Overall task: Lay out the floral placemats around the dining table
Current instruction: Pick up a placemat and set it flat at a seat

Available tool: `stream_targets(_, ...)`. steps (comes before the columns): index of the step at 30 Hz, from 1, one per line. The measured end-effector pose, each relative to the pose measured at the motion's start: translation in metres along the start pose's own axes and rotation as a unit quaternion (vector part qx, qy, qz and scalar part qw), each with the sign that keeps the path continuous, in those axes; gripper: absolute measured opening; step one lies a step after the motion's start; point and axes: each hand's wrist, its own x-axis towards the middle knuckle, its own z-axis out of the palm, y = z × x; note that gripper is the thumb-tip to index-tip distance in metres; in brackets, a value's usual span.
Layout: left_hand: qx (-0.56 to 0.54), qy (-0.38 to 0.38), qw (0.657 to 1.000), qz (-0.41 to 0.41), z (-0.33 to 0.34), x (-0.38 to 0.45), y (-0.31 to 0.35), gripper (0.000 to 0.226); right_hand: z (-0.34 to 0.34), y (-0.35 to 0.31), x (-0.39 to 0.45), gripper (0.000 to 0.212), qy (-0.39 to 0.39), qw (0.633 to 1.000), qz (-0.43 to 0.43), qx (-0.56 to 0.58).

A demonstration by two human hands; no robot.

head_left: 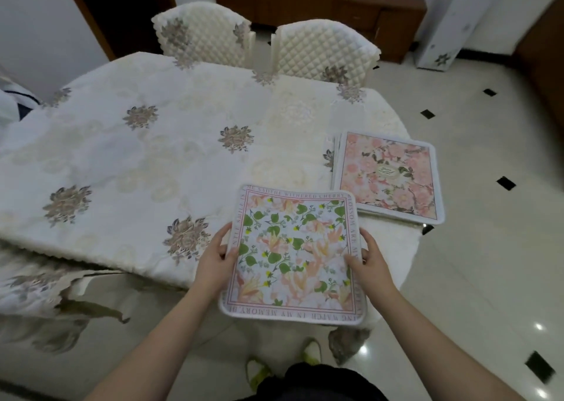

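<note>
A square placemat (293, 254) with green leaves, pink flowers and a lettered border hangs over the table's near edge. My left hand (218, 257) grips its left edge, thumb on top. On the opposite edge my right hand (370, 260) holds it the same way. To the right, a small stack of pink floral placemats (387, 177) lies at the table's right corner, partly over the edge. The dining table (152, 156) is covered by a white cloth with embroidered grey flowers.
Two chairs with quilted cream covers (204, 34) (323, 49) stand at the table's far side. Another covered chair seat (36, 290) sits at the near left. Glossy tiled floor (488, 248) with black diamond insets lies to the right. My feet in slippers (311, 351) show below.
</note>
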Motion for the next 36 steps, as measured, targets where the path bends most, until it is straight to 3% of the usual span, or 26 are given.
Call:
stream_targets(18,0.039,-0.005,0.999,-0.004,0.005,0.043,0.012,0.054,0.004,0.012,0.039,0.065,-0.008,1.0,-0.004,-0.009)
stream_targets(27,0.005,-0.04,0.999,0.001,-0.019,0.08,-0.005,0.053,0.043,0.002,0.043,0.06,0.051,0.998,0.024,-0.025)
stream_targets(36,0.065,-0.084,0.994,0.014,-0.048,0.111,-0.023,0.052,0.079,0.004,0.031,0.046,0.165,0.981,0.058,-0.082)
